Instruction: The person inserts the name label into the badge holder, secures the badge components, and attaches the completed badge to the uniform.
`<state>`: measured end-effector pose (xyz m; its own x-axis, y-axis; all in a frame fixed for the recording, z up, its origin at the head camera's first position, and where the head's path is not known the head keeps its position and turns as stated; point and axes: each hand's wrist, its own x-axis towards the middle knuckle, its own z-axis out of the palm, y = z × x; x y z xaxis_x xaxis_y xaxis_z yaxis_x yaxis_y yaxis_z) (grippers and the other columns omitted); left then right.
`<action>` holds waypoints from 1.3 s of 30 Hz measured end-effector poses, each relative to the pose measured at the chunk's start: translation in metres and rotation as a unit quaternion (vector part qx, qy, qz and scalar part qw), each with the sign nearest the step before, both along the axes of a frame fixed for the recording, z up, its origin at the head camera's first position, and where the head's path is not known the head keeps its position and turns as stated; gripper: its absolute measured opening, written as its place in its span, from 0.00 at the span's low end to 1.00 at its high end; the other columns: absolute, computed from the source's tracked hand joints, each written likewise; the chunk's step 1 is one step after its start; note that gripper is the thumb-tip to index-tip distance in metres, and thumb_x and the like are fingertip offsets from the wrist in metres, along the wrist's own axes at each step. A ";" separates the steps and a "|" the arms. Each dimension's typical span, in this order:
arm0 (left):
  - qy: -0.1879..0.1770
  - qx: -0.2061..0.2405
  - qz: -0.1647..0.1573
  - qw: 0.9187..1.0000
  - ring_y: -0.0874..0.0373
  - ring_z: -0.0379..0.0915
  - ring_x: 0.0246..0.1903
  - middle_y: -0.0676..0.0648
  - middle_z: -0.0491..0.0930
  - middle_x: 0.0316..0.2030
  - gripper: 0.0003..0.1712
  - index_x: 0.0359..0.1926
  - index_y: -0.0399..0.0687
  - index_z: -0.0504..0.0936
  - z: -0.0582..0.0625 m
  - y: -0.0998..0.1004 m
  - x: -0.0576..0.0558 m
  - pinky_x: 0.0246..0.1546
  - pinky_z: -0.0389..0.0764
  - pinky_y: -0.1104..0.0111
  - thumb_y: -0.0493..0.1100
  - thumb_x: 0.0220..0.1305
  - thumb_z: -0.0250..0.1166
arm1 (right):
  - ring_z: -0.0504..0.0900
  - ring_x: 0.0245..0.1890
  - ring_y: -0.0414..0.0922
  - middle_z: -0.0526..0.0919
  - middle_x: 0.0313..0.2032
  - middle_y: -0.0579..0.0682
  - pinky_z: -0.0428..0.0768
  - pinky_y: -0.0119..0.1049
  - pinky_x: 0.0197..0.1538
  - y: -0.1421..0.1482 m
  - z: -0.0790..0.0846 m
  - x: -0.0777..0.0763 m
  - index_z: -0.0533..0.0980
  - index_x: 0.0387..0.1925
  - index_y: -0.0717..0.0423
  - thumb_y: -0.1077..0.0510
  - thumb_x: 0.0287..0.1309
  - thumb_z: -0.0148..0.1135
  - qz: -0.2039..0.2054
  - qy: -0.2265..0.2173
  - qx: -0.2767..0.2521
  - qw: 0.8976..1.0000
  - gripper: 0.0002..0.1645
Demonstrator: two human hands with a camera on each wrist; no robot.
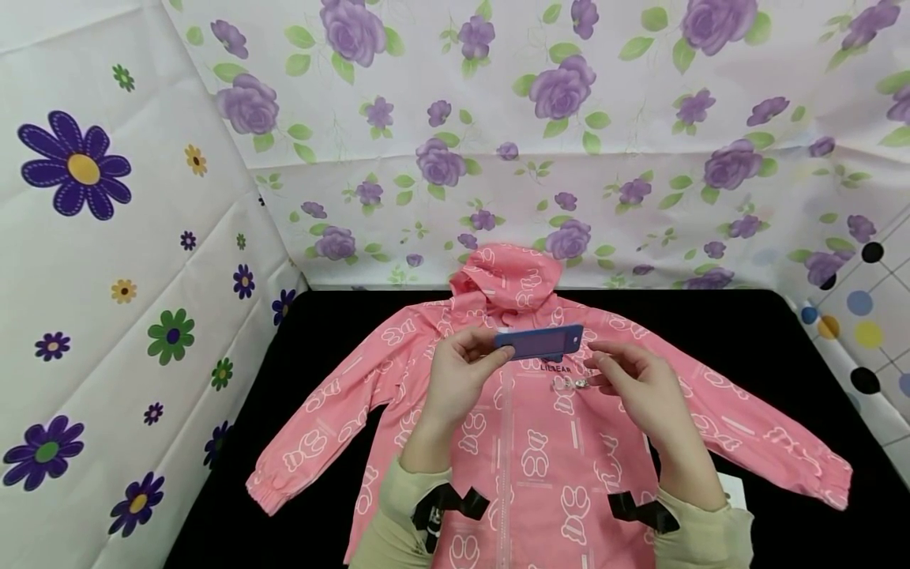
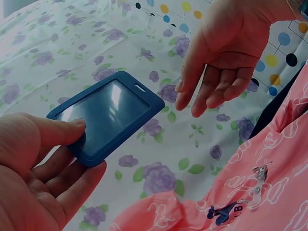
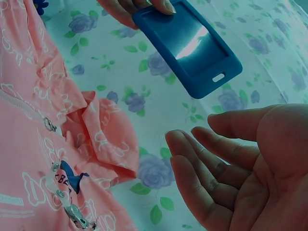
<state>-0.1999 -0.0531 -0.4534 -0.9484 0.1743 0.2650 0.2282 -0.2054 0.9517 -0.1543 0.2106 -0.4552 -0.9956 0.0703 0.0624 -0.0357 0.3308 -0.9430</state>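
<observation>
A blue badge holder (image 1: 540,342) with a clear window and a slot at one end is held above the jacket. My left hand (image 1: 458,375) pinches its other end between thumb and fingers, as the left wrist view (image 2: 122,115) shows too. Just right of the slotted end is my right hand (image 1: 643,383), its fingers loosely bent with nothing between them. A pink hooded jacket (image 1: 536,458) with white line prints lies spread beneath both hands. On its chest, by dark lettering, sits a metal badge clip with a clear strap (image 2: 260,180).
The jacket lies on a black tabletop (image 1: 711,316). A white card-like piece (image 1: 732,490) is partly hidden behind my right forearm. Flower-printed sheets (image 1: 441,213) rise behind the table and on the left, and a dotted sheet (image 1: 860,340) stands at the right.
</observation>
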 end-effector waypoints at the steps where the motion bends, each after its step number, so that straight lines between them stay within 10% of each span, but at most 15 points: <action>1: 0.007 -0.002 0.002 1.000 0.58 0.87 0.39 0.37 0.87 0.39 0.09 0.45 0.26 0.86 0.000 0.000 0.000 0.46 0.90 0.66 0.26 0.65 0.73 | 0.91 0.40 0.40 0.87 0.52 0.66 0.89 0.29 0.45 0.000 0.000 0.000 0.79 0.66 0.65 0.56 0.82 0.58 0.000 0.000 -0.001 1.000 0.21; 22: 0.151 -0.101 0.016 0.983 0.53 0.89 0.46 0.44 0.91 0.41 0.09 0.37 0.39 0.93 0.004 0.003 0.004 0.53 0.89 0.58 0.24 0.62 0.74 | 0.91 0.40 0.40 0.87 0.51 0.66 0.89 0.30 0.46 -0.003 0.009 0.006 0.78 0.66 0.68 0.49 0.84 0.55 0.006 0.006 -0.022 1.000 0.27; 39: 0.421 -0.195 0.020 0.886 0.46 0.89 0.49 0.42 0.91 0.40 0.12 0.34 0.39 0.93 0.005 -0.003 -0.003 0.55 0.87 0.65 0.20 0.56 0.75 | 0.90 0.42 0.44 0.85 0.56 0.65 0.88 0.30 0.48 -0.004 0.016 0.011 0.80 0.66 0.64 0.41 0.83 0.53 0.012 -0.012 -0.024 1.000 0.32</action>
<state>-0.2028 -0.0564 -0.4482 -0.4515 0.3795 0.8075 0.8899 0.1254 0.4386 -0.1437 0.2069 -0.4397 -0.9981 0.0497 0.0355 -0.0199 0.2852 -0.9583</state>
